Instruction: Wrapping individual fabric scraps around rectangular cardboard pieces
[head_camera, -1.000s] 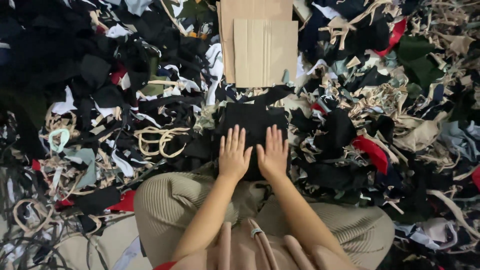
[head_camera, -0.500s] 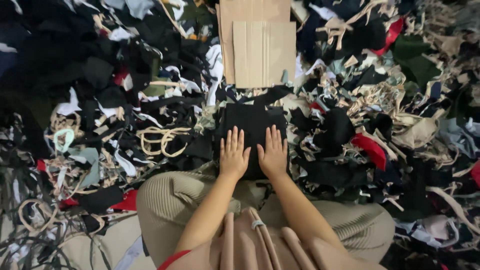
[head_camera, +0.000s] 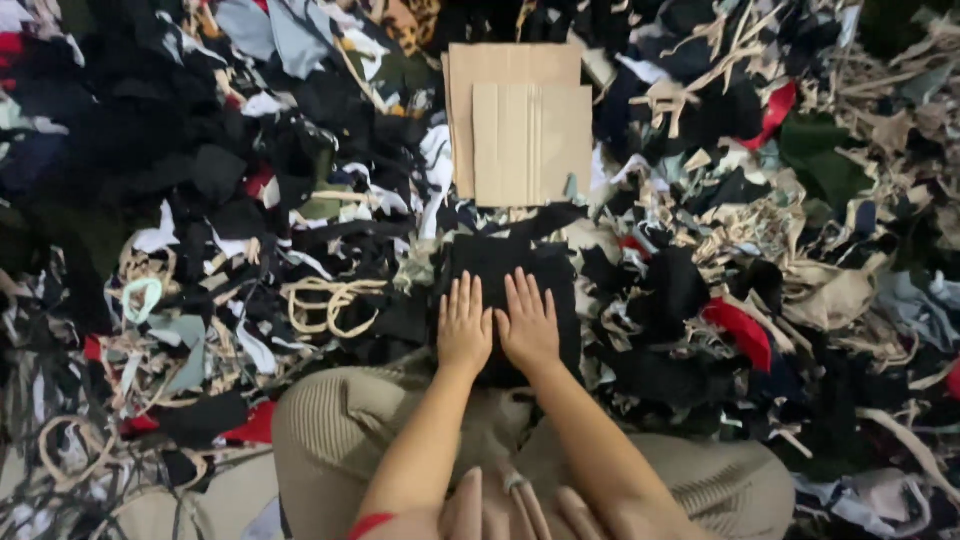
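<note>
Little had moved since earlier; left hand and right hand stayed flat, fingers spread, pressing the black cloth smooth among scraps, cardboard just beyond.

Both hands, left & right, flat on black fabric stack amid scraps.
</note>
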